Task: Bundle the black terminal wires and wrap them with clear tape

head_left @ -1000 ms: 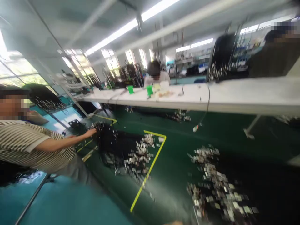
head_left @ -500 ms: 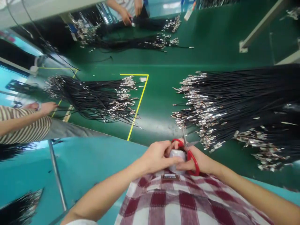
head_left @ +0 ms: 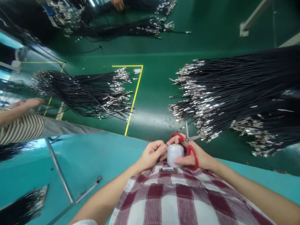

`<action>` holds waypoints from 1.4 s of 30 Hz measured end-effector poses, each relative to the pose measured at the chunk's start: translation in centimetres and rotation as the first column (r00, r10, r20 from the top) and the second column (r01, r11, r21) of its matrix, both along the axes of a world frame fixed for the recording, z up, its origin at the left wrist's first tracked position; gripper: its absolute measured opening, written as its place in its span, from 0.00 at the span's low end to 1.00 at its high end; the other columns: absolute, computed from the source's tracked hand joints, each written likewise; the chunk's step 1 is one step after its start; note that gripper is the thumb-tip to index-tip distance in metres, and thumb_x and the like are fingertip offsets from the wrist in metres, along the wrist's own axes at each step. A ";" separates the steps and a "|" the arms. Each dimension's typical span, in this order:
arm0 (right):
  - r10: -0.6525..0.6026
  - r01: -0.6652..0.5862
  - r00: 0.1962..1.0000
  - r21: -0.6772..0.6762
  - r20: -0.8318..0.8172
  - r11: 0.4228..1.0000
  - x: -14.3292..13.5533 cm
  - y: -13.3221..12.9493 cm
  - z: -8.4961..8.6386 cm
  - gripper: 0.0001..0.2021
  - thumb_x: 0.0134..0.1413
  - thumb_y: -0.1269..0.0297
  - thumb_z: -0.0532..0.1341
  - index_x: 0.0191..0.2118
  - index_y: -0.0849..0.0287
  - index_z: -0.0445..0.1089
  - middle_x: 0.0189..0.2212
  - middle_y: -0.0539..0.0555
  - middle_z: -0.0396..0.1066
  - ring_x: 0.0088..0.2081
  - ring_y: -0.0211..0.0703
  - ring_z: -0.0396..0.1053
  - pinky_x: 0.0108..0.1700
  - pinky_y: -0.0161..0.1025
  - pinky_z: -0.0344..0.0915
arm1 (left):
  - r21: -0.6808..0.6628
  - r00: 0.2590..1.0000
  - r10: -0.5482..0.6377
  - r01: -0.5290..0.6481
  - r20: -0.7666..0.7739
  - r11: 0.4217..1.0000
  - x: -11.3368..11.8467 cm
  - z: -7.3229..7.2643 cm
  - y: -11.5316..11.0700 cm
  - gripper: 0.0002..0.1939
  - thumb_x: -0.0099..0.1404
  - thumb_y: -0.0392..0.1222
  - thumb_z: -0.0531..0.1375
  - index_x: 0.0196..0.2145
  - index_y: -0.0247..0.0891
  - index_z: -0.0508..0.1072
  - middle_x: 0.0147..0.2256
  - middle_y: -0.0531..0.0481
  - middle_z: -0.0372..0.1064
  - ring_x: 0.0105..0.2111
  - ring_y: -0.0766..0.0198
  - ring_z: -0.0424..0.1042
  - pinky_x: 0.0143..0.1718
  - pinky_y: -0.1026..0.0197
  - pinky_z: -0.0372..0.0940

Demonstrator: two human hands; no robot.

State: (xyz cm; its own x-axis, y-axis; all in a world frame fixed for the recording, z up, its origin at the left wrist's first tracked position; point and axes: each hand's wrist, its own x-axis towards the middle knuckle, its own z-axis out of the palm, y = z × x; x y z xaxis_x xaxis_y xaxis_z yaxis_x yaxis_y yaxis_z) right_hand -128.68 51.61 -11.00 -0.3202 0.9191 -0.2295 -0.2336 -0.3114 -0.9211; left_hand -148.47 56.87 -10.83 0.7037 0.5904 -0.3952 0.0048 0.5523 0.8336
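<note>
Close to my chest, my right hand [head_left: 195, 156] holds a whitish roll, perhaps tape, [head_left: 175, 154] between thumb and fingers. Red-handled scissors [head_left: 192, 156] hang on the same hand, their blades spread and pointing away from me. Just left of the roll is my left hand [head_left: 154, 153], its fingers curled and thumb pressed to the index finger; whatever it pinches is too small to make out. Beyond the scissors lies a big bundle of black cables [head_left: 234, 84] with shiny metal ends.
Another cable bundle [head_left: 82, 90] lies at left by yellow tape lines [head_left: 134, 101] on the green table [head_left: 154, 122]. More cables [head_left: 122, 29] lie at the far side. A co-worker's striped sleeve [head_left: 23, 126] and another person's hand [head_left: 118, 4] show. A metal post [head_left: 255, 17] stands top right.
My left hand has moved left, off the front of the roll, which now shows more fully. The view has shifted, and less of the person across the table is visible.
</note>
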 end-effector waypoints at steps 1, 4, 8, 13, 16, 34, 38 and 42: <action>0.001 -0.001 1.000 0.008 0.003 1.000 0.0 0.0 -0.1 0.25 0.44 0.56 0.73 0.40 0.55 0.59 0.46 0.55 0.63 0.42 0.44 0.65 0.43 0.41 0.66 | -0.025 1.000 0.011 -0.010 0.025 1.000 -0.1 -0.4 -0.1 0.25 0.63 0.59 0.61 0.25 0.38 0.57 0.18 0.61 0.52 0.18 0.74 0.51 0.23 0.66 0.47; -0.003 0.003 1.000 -0.001 -0.021 1.000 0.0 -0.1 -0.1 0.25 0.45 0.57 0.73 0.40 0.55 0.58 0.47 0.55 0.64 0.44 0.45 0.66 0.46 0.42 0.65 | -0.068 0.998 0.022 -0.018 0.061 0.998 -0.3 -1.1 -0.2 0.24 0.63 0.59 0.62 0.25 0.37 0.58 0.18 0.61 0.52 0.18 0.74 0.52 0.23 0.66 0.48; -0.011 0.010 1.000 -0.006 -0.024 1.000 -0.1 -0.3 0.0 0.25 0.45 0.58 0.73 0.40 0.54 0.57 0.47 0.56 0.65 0.45 0.46 0.66 0.46 0.42 0.65 | -0.073 0.998 0.008 -0.003 0.061 0.997 -0.7 -1.6 0.0 0.26 0.62 0.60 0.62 0.24 0.37 0.57 0.18 0.61 0.51 0.17 0.74 0.53 0.22 0.66 0.47; -0.006 0.006 1.000 0.002 0.001 1.000 -0.2 -0.6 0.2 0.25 0.45 0.56 0.73 0.39 0.54 0.57 0.47 0.56 0.65 0.45 0.47 0.66 0.45 0.43 0.65 | -0.035 0.998 -0.053 0.054 0.046 0.998 -1.3 -1.9 0.2 0.27 0.62 0.61 0.61 0.23 0.37 0.56 0.18 0.61 0.51 0.18 0.74 0.55 0.22 0.66 0.48; -0.024 0.023 0.999 0.026 0.046 0.999 -0.1 -0.6 0.3 0.24 0.45 0.55 0.73 0.40 0.54 0.59 0.47 0.56 0.64 0.47 0.49 0.65 0.47 0.44 0.65 | 0.031 0.992 -0.124 0.125 -0.030 0.992 -1.4 -0.8 0.8 0.26 0.65 0.62 0.57 0.23 0.38 0.57 0.18 0.60 0.52 0.18 0.73 0.52 0.22 0.65 0.47; -0.114 0.122 0.988 0.079 -0.100 0.989 -0.4 -1.1 0.1 0.26 0.42 0.59 0.74 0.38 0.52 0.55 0.43 0.52 0.63 0.49 0.47 0.65 0.50 0.44 0.65 | -0.027 0.998 -0.030 0.029 -0.061 0.999 0.5 2.7 -0.6 0.28 0.59 0.63 0.63 0.22 0.37 0.58 0.16 0.61 0.52 0.17 0.76 0.48 0.20 0.67 0.45; -0.150 0.150 0.989 0.020 0.003 0.988 -0.7 -0.9 0.2 0.28 0.40 0.55 0.75 0.40 0.53 0.58 0.47 0.54 0.64 0.49 0.49 0.65 0.50 0.44 0.65 | 0.039 0.986 0.051 -0.045 -0.160 0.998 0.9 3.0 -0.7 0.28 0.60 0.63 0.61 0.22 0.38 0.57 0.15 0.60 0.53 0.16 0.74 0.50 0.20 0.67 0.47; -0.196 0.218 0.933 -0.042 0.301 0.975 -1.1 -0.8 1.2 0.30 0.37 0.55 0.76 0.44 0.55 0.61 0.47 0.57 0.67 0.44 0.50 0.68 0.47 0.45 0.66 | 0.217 0.952 0.100 -0.036 -0.290 0.976 1.3 3.7 -0.5 0.28 0.61 0.63 0.60 0.20 0.37 0.57 0.17 0.59 0.53 0.19 0.74 0.50 0.20 0.67 0.47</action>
